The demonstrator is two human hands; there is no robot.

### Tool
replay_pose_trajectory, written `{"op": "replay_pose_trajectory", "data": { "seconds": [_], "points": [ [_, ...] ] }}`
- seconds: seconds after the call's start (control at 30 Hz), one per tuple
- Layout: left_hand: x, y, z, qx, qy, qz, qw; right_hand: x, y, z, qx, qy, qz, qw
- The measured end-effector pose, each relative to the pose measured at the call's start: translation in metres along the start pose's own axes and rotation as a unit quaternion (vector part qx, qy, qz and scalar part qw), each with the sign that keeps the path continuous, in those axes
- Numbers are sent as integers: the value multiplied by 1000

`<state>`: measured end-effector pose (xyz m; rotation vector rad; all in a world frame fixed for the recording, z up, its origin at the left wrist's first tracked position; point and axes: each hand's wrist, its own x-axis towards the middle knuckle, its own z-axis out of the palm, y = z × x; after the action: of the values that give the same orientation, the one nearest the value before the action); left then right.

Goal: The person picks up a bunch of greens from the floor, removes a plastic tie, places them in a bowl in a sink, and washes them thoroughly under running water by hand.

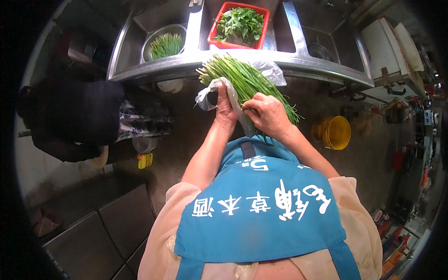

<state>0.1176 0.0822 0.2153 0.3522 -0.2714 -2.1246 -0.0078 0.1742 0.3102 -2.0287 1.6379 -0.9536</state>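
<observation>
A large bunch of long green stalks, looking like garlic chives (248,75), lies slanted before me, its pale cut ends at the sink's front rim. My left hand (225,105) grips a translucent plastic bag (229,89) along the near side of the bunch, the thumb pointing up through the gathered plastic. Against the leafy part of the bunch rests my right hand (267,112), fingers curled and pinching at the stalks. What exactly lies between those fingertips is partly hidden. More clear plastic (269,71) spreads behind the bunch over the sink's edge.
Beyond stands a stainless steel sink (322,66) with three basins. A metal bowl (144,49) of chives sits in the left basin; a red basket (267,24) of leafy greens sits in the middle. A yellow bucket (337,133) is right. Another person (80,115) in dark clothing is left.
</observation>
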Motion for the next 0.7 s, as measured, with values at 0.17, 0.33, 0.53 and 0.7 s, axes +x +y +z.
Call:
{"op": "replay_pose_trajectory", "data": {
  "seconds": [0.17, 0.33, 0.53, 0.7],
  "points": [
    [0, 0, 6, -7, -32, -20, 999, 0, -1, 1, -16, -9, 10, 1000],
    [0, 2, 11, -10, -48, -30, 998, 2, 3, 5, -32, 11, -11, 999],
    [-1, 8, 12, -3, -62, -46, 997, 6, -4, -32, 337, -65, 156, 926],
    [-9, 15, 17, 3, -74, -66, 995, 35, -15, -80, 501, -69, 176, 844]
  ]
}}
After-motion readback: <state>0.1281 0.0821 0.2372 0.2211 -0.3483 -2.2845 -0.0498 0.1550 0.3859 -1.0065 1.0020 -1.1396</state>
